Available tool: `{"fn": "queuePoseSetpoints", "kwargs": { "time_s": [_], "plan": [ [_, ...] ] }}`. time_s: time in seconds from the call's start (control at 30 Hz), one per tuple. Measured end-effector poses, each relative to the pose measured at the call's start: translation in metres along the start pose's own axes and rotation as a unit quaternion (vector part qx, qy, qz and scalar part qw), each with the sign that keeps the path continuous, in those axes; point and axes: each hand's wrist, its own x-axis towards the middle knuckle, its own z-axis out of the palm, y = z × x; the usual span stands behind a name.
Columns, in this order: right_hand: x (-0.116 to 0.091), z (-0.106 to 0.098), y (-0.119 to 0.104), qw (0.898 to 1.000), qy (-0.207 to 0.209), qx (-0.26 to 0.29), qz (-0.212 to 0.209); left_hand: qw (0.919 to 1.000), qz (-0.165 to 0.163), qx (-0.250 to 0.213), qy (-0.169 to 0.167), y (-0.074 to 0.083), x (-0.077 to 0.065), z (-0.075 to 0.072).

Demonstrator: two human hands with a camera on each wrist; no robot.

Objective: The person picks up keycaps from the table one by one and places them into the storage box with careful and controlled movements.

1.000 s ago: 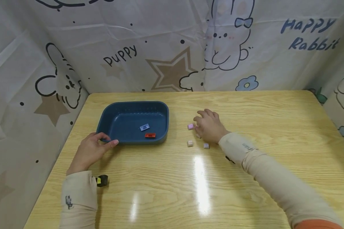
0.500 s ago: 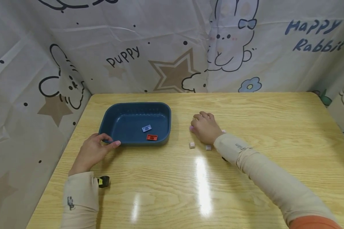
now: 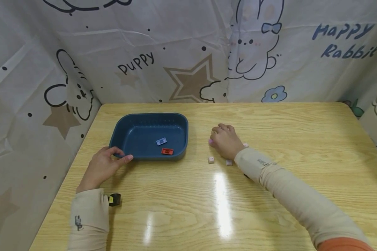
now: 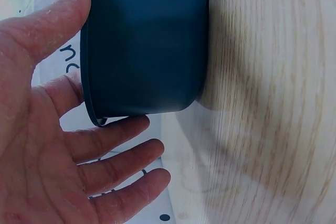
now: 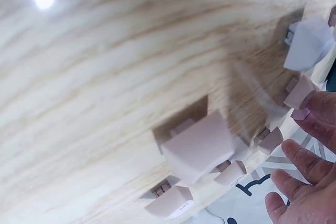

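Observation:
In the head view, my left hand grips the near left corner of a dark blue tray. The left wrist view has the thumb on the tray's rim and the lower fingers spread below it. My right hand is over the table, right of the tray, with a pink-purple keycap pinched at its fingertips. A pale keycap, a lilac one and a pink one lie around that hand. Several keycaps, some with stems visible, appear in the right wrist view, including a large pale one.
Inside the tray lie a light blue rectangular piece and a red one. A black wrist-camera part sticks out by the left sleeve. A printed cloth hangs behind the wooden table.
My right hand has shifted slightly left and reached the pink-purple keycap, uncovering a pink one by the wrist. My left hand stays on the tray's corner. The head view has shifted slightly.

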Motion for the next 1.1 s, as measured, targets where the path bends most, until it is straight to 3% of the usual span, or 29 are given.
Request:
{"fn": "queuePoseSetpoints", "kwargs": {
  "time_s": [0.5, 1.1],
  "plan": [
    [-0.003, -0.001, 0.003, 1.000, 0.026, -0.016, -0.001, 1.0000, -0.001, -0.002, -0.005, 0.000, -0.002, 0.000],
    [0.007, -0.038, -0.015, 0.996, 0.079, -0.004, -0.032, 0.9999, 0.011, 0.000, 0.001, 0.000, 0.000, 0.000]
  ]
}}
